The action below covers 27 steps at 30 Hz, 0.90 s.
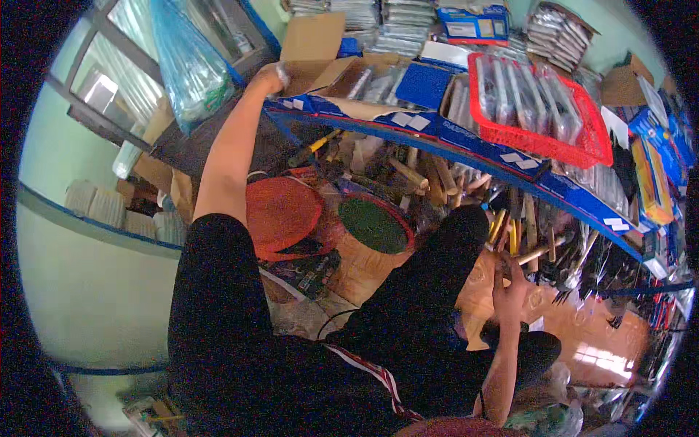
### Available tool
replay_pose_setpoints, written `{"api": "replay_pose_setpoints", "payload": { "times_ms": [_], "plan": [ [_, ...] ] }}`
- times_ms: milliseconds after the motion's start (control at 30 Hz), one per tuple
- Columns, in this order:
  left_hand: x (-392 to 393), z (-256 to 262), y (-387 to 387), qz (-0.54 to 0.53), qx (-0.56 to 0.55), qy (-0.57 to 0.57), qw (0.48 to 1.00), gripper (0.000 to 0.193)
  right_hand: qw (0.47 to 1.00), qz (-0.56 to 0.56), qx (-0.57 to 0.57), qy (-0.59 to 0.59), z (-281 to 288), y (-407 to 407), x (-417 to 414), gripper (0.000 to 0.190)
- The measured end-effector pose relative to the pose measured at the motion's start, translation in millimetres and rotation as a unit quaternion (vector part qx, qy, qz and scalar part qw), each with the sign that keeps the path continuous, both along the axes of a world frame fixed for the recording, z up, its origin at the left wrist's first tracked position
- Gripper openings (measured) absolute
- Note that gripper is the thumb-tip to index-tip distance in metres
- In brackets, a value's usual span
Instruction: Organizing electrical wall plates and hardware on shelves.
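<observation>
My left hand [268, 81] reaches up to the left end of a blue-edged shelf and touches an open cardboard box [303, 76]; its fingertips are partly hidden there by something pale. Low on the right, my right hand [509, 281] is beside my bent knee, near the wooden handles [531, 232] of tools under the shelf. Its fingers look bent, and I cannot tell whether they hold anything. Right of the open box, blue boxes [418, 84] hold clear-wrapped packs. A red plastic basket [592, 145] of wrapped items rests on top of the boxes.
Beneath the shelf lie a red round item [284, 213], a green round item with a red rim [374, 225] and several hammer-like tools [409, 175]. A blue plastic bag [188, 65] hangs at upper left. The shelf's blue edge [480, 172] crosses above my knees.
</observation>
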<state>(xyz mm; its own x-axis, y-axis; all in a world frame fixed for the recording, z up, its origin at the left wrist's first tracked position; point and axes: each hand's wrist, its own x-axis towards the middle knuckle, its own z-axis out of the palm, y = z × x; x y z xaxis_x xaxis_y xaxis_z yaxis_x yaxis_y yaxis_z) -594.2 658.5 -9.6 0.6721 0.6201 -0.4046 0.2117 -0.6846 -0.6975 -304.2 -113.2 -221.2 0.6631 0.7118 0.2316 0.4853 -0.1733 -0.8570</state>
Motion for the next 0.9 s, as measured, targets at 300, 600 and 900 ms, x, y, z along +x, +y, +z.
{"api": "replay_pose_setpoints", "payload": {
  "times_ms": [300,600,900],
  "plan": [
    [28.0,-20.4,-81.6,0.112,0.014,-0.411,0.904,0.062,0.993,-0.085,-0.076,0.0,-44.6,-43.5,27.8,0.027],
    [199.6,63.8,-268.6,-0.139,-0.018,-0.624,0.769,0.04,0.976,-0.093,-0.19,0.048,-56.0,-57.6,34.2,0.043],
    [397.8,88.4,-509.8,-0.345,-0.315,-0.397,0.79,0.058,0.994,-0.077,-0.074,-0.026,-55.5,-53.3,35.8,0.027]
  ]
}}
